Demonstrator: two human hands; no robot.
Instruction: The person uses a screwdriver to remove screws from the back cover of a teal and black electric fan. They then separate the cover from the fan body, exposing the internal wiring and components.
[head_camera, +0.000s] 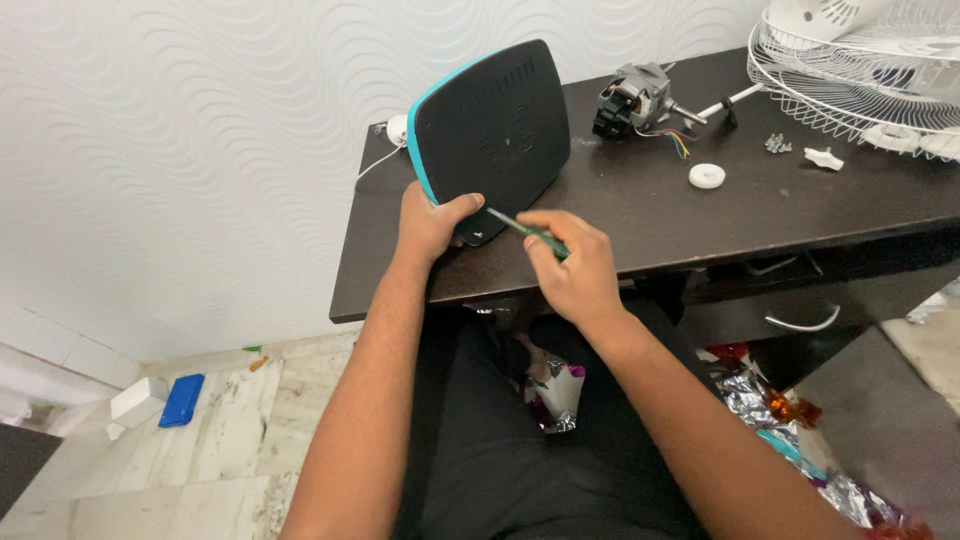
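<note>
**Black panel held on edge at desk, screwdriver applied**

Left of centre: left hand (432, 222), fingers closed around the lower edge of a black panel with teal rim (492, 125), standing tilted on the dark desk (800, 205). Centre: right hand (572, 268), fingers wrapped around a green-handled screwdriver (525, 231), tip near the panel's bottom corner. Upper right: fan motor (640, 98), white round knob (706, 176), white wire fan guard (860, 75).

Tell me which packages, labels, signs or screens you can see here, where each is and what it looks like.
No labels, signs or screens show.
White box: on the floor at lower left, small, rectangular, plain.
Blue pack: flat, rectangular, lying against the white box.
Foil wrappers: crumpled silver, red and orange, on the floor under the desk.
</note>
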